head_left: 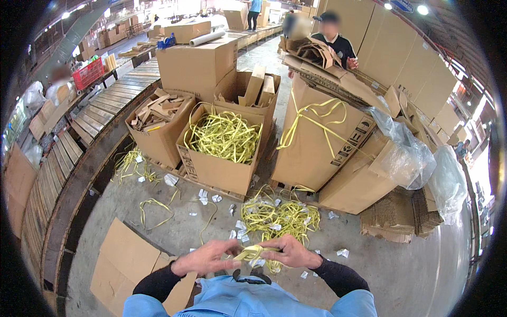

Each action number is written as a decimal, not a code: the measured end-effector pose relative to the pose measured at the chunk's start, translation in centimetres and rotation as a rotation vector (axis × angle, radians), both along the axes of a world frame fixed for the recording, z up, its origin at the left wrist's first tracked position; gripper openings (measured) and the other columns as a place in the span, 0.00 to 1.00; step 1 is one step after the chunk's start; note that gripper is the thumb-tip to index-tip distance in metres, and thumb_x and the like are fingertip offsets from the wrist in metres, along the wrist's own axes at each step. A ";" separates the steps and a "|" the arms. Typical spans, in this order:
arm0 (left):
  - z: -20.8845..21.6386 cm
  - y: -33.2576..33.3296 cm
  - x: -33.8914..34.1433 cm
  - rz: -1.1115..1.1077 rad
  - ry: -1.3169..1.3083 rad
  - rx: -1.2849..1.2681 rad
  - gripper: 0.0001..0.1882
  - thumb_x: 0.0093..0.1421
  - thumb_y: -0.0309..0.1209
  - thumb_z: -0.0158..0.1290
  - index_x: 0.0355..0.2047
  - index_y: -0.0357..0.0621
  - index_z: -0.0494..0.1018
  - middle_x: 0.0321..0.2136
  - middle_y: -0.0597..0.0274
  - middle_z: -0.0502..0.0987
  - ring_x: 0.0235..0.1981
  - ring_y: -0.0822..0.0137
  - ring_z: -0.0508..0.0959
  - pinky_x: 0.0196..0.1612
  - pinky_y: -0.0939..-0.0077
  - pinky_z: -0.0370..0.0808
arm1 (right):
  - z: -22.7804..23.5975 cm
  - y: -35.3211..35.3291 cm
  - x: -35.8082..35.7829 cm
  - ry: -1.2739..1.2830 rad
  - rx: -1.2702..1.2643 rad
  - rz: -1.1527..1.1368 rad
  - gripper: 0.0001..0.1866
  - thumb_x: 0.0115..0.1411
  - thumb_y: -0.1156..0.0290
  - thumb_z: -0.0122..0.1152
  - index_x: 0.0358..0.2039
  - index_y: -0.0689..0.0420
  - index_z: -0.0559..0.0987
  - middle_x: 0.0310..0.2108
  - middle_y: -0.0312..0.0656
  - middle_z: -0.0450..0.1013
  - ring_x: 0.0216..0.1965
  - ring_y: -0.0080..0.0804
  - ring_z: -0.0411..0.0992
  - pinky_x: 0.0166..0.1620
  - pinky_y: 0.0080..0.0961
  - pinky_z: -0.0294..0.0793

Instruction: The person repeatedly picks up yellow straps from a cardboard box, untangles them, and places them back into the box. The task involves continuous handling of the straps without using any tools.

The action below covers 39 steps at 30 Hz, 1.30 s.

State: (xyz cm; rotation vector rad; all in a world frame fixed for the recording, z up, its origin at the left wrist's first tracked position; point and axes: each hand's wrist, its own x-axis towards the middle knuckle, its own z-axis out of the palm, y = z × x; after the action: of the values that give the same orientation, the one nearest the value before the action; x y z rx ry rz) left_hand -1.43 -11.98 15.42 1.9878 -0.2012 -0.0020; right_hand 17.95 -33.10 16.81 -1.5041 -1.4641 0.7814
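Between my two hands is a small looped bundle of yellow strapping (248, 253), held in front of my body. My left hand (211, 256) grips its left side, with the thumb and fingers closing on it. Closed on the right side of the bundle is my right hand (290, 252). Just beyond my hands, a tangled heap of yellow strapping (280, 214) lies on the concrete floor among white paper scraps. Farther off stands an open cardboard box (219, 177) filled with more tangled yellow strapping (224, 137).
A box of cardboard scraps (158, 108) stands at left, beside a curved slatted conveyor (100, 100). Flattened cardboard (127, 259) lies by my left arm. Tall cartons (311, 142), clear plastic film (409, 153) and stacked cardboard (396, 216) are at right. A co-worker (338, 45) stands behind.
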 end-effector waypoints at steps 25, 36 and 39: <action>4.1 -0.6 5.9 -0.075 0.696 -1.033 0.12 0.70 0.34 0.42 0.41 0.38 0.70 0.22 0.63 0.73 0.21 0.70 0.78 0.26 0.74 0.81 | 5.4 3.0 1.7 -0.516 0.022 0.113 0.13 0.59 0.62 0.66 0.39 0.56 0.77 0.21 0.48 0.74 0.24 0.48 0.76 0.26 0.40 0.75; 8.4 -0.3 0.4 -0.251 0.230 -0.057 0.07 0.59 0.30 0.52 0.32 0.37 0.73 0.27 0.56 0.75 0.30 0.66 0.78 0.34 0.72 0.77 | 10.5 -0.4 0.5 -0.584 0.077 0.311 0.13 0.58 0.62 0.65 0.39 0.55 0.76 0.19 0.42 0.72 0.20 0.42 0.74 0.20 0.38 0.71; 9.0 0.0 1.8 -0.027 -0.227 0.488 0.12 0.49 0.31 0.58 0.32 0.39 0.74 0.43 0.53 0.76 0.43 0.50 0.77 0.44 0.62 0.76 | 10.5 0.6 0.4 -0.644 0.022 0.139 0.11 0.60 0.63 0.63 0.37 0.57 0.76 0.18 0.45 0.72 0.20 0.46 0.74 0.22 0.40 0.71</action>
State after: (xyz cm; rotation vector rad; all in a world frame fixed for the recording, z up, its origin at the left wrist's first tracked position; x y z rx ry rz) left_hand 0.40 -11.97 24.39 2.4712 -0.4040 0.1726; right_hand 18.39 -32.50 27.32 -1.7406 -2.0538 0.3596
